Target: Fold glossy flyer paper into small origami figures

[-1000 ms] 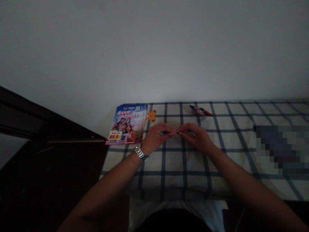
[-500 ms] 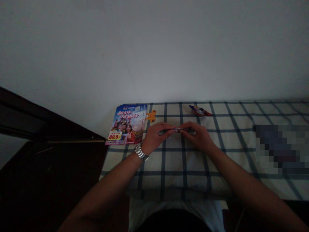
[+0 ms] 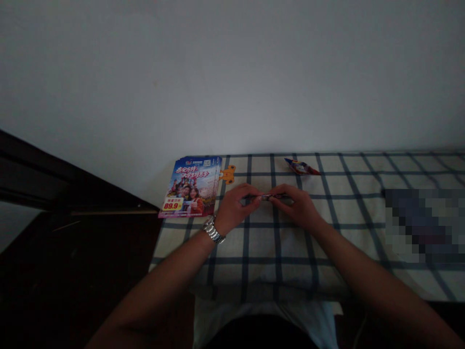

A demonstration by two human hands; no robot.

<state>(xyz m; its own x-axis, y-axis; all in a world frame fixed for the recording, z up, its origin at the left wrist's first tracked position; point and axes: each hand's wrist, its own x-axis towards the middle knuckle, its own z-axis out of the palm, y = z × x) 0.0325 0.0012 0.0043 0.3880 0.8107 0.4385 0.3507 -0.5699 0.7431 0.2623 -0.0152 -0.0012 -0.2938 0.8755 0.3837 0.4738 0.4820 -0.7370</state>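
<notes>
Between both hands, over the middle of the checked cloth, is a narrow folded flyer [image 3: 267, 197], seen almost edge-on and dark with pinkish print. My left hand [image 3: 238, 206], with a metal watch on its wrist, pinches its left end between thumb and fingers. At the other end, the thumb and fingers of my right hand [image 3: 294, 202] close on it. Much of the paper is hidden by the fingers. Beyond my right hand lies another folded, pointed piece of blue and red printed paper [image 3: 302, 167]. To the left, a stack of flyers [image 3: 191, 189] lies face up.
The blue-and-white checked cloth [image 3: 261, 242] covers the surface up to the pale wall [image 3: 254, 77]. An orange bear figure [image 3: 228, 174] shows beside the stack. A blurred-out dark thing [image 3: 425, 225] lies at the right. Dark floor drops away at the left.
Both hands keep their pinch on the folded flyer and have shifted only slightly. The fingers of the left hand have slid a little on the paper. Nothing else has moved.
</notes>
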